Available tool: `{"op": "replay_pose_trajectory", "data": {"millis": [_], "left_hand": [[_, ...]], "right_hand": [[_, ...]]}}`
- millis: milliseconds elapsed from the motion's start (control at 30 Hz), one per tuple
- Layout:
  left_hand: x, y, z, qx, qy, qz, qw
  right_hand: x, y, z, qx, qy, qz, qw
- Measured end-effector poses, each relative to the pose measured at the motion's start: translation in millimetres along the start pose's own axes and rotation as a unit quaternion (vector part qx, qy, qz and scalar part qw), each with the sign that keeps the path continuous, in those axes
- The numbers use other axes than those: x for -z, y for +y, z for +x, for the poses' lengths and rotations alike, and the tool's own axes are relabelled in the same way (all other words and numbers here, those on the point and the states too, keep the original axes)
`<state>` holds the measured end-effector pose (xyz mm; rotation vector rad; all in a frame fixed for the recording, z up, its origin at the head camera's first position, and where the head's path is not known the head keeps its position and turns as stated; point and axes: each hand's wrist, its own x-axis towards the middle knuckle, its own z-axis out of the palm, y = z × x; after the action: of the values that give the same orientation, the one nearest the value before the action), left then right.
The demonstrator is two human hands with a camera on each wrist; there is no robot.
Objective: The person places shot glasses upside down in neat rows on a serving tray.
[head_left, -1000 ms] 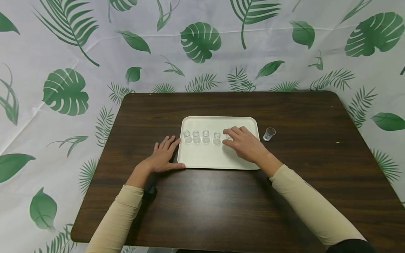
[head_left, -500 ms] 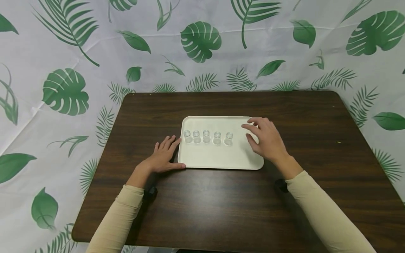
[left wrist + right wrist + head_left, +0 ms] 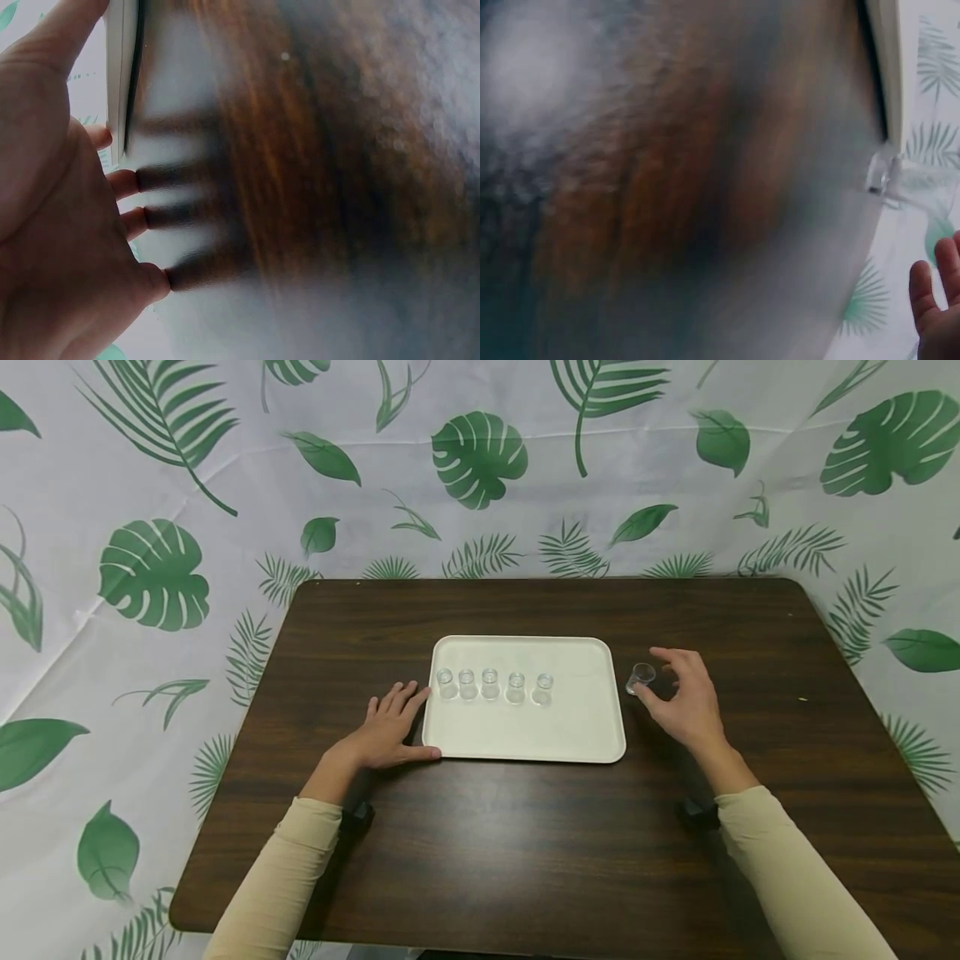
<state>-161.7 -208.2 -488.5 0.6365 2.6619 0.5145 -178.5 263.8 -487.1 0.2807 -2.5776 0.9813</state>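
Several small clear glasses (image 3: 490,685) stand in a row across the left and middle of a white tray (image 3: 528,739). One more clear glass (image 3: 640,677) stands on the table just right of the tray, its wider rim up. My right hand (image 3: 686,706) is at that glass, thumb by its near side and fingers spread apart behind and to its right. In the right wrist view the glass (image 3: 883,174) shows beyond the fingers; contact cannot be told. My left hand (image 3: 386,731) lies with fingers spread at the tray's left edge, thumb at its near left corner.
The dark wooden table (image 3: 525,860) extends on all sides of the tray. Behind it hangs a white cloth (image 3: 247,468) with green leaf prints.
My right hand has let go of a glass on the tray, leaving it in the row, and moved right to the glass on the table. The left hand stays put.
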Motion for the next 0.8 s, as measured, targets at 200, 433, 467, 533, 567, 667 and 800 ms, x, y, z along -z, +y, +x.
{"op": "replay_pose_trajectory", "data": {"millis": [200,433,467,533,567,667,800], "left_hand": [[1.3,1.2,-2.1,-0.001,0.003,-0.003,1.0000],[1.3,1.1,-1.9,-0.006,0.006,-0.007,0.9999],[1.2,1.1,-1.9,-0.004,0.005,-0.007,1.0000],[1.2,1.3,-2.1,-0.003,0.004,-0.006,1.0000],[0.8,1.0,-1.8,-0.001,0.003,-0.004,1.0000],[0.4,1.0,-1.4,-0.003,0.002,-0.006,1.0000],[-0.1,0.5,-0.9,-0.004,0.002,-0.008,1.0000]], "right_hand": [[-3.1,7.4,-1.3,-0.064,-0.034,0.019,0.9972],[-6.6,12.2,-3.5,-0.109,-0.072,0.041,0.9906],[-7.6,12.9,-3.5,-0.108,-0.073,0.041,0.9907],[-9.2,13.8,-3.7,-0.105,-0.072,0.040,0.9911],[-9.8,14.1,-3.7,-0.104,-0.071,0.038,0.9913],[-10.7,14.9,-3.1,-0.104,-0.062,0.042,0.9918],[-11.5,16.1,-2.8,-0.108,-0.056,0.048,0.9915]]}}
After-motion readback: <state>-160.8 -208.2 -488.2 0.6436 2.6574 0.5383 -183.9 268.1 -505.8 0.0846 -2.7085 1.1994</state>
